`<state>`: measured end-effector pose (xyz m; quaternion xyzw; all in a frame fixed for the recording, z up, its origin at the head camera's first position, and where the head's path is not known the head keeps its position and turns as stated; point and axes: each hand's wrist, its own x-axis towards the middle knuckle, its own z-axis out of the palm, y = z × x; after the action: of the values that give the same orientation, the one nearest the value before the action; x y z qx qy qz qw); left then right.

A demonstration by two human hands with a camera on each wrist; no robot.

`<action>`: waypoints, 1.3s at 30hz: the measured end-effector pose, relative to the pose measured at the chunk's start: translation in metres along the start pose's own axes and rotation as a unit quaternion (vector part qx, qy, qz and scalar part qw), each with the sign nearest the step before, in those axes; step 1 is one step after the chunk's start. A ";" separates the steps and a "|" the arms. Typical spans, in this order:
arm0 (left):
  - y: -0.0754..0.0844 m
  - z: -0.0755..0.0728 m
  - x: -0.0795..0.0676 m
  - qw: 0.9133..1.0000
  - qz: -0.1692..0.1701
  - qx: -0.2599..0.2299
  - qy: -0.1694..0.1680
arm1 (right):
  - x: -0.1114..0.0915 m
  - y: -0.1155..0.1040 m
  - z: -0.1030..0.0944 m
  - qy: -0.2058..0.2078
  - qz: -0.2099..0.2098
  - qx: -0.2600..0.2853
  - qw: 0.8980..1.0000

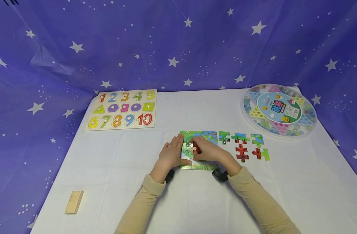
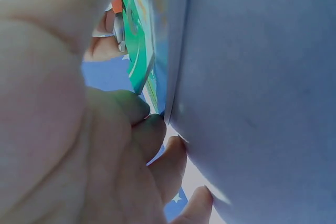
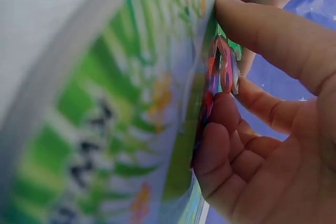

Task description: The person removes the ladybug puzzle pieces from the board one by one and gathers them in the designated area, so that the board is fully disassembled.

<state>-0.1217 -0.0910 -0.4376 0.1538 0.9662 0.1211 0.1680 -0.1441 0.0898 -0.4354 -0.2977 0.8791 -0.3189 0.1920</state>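
Note:
A jigsaw board (image 1: 204, 166) with a green grass border lies on the white table. My left hand (image 1: 171, 155) rests along its left edge, fingers fairly straight and thumb reaching over the lower part. Over the middle of the board, my right hand (image 1: 209, 150) pinches a red jigsaw piece (image 3: 226, 66), which looks tilted up from the surface in the right wrist view. A pale green piece (image 1: 187, 152) lies in the board's left part, beside the right fingertips. The right hand hides much of the board's right half.
Several loose jigsaw pieces (image 1: 242, 152) lie right of the board. A wooden number puzzle (image 1: 125, 125) sits at the back left, and a round marble game box (image 1: 279, 110) at the back right. A wooden block (image 1: 74, 202) lies at the front left. Behind hangs a purple starry cloth (image 1: 155, 42).

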 end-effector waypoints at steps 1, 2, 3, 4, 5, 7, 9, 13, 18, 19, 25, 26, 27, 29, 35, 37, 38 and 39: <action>0.000 0.000 0.000 1.000 -0.001 -0.001 -0.001 | 0.000 0.001 0.000 0.000 0.001 0.000 1.000; 0.000 0.000 0.001 1.000 -0.001 -0.003 -0.001 | 0.000 0.001 0.000 0.001 0.001 0.002 1.000; 0.000 0.000 0.001 1.000 -0.003 -0.005 -0.003 | 0.001 0.002 0.000 0.002 0.002 0.005 1.000; 0.000 0.000 0.002 1.000 -0.004 -0.008 -0.003 | 0.001 0.002 0.000 0.003 0.001 0.009 1.000; 0.000 0.000 0.002 1.000 -0.006 -0.011 -0.004 | 0.001 0.003 0.000 0.002 -0.001 0.013 1.000; -0.001 0.000 0.002 1.000 -0.008 -0.018 -0.005 | 0.002 0.003 0.000 -0.001 -0.004 0.020 1.000; -0.001 0.001 0.002 1.000 -0.010 -0.024 -0.006 | 0.003 0.004 0.000 0.002 -0.011 0.023 1.000; -0.002 0.001 0.001 1.000 -0.011 -0.028 -0.007 | 0.004 0.004 -0.001 0.012 -0.023 0.004 1.000; -0.002 -0.001 0.000 1.000 -0.009 -0.028 -0.005 | 0.005 0.004 -0.001 0.017 -0.040 -0.003 0.999; -0.002 -0.001 -0.001 1.000 -0.010 -0.027 -0.007 | 0.005 0.004 -0.001 0.018 -0.040 -0.001 0.999; -0.002 -0.002 -0.001 1.000 -0.001 -0.013 -0.015 | 0.004 0.004 -0.003 0.014 -0.025 0.030 0.999; -0.002 -0.002 -0.001 1.000 0.001 -0.009 -0.015 | 0.004 0.004 -0.003 0.012 -0.022 0.038 0.999; -0.002 -0.003 -0.001 1.000 0.003 -0.004 -0.017 | 0.004 0.004 -0.003 0.009 -0.017 0.046 0.999; -0.002 -0.003 -0.001 1.000 0.006 0.003 -0.019 | 0.003 0.004 -0.004 0.006 -0.009 0.059 0.998; -0.002 -0.002 -0.001 1.000 0.009 0.010 -0.017 | 0.003 0.003 -0.006 0.007 -0.004 0.068 0.998; -0.001 -0.002 -0.001 1.000 0.008 0.014 -0.017 | 0.003 0.004 -0.006 0.011 -0.006 0.065 0.998; -0.001 -0.002 -0.001 1.000 0.008 0.018 -0.018 | 0.003 0.004 -0.006 0.012 -0.006 0.065 0.998; 0.000 -0.002 -0.001 1.000 0.008 0.021 -0.020 | 0.003 0.004 -0.006 0.014 -0.005 0.065 0.998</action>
<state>-0.1214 -0.0923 -0.4352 0.1672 0.9637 0.0995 0.1828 -0.1511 0.0930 -0.4346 -0.2844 0.8574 -0.3809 0.1972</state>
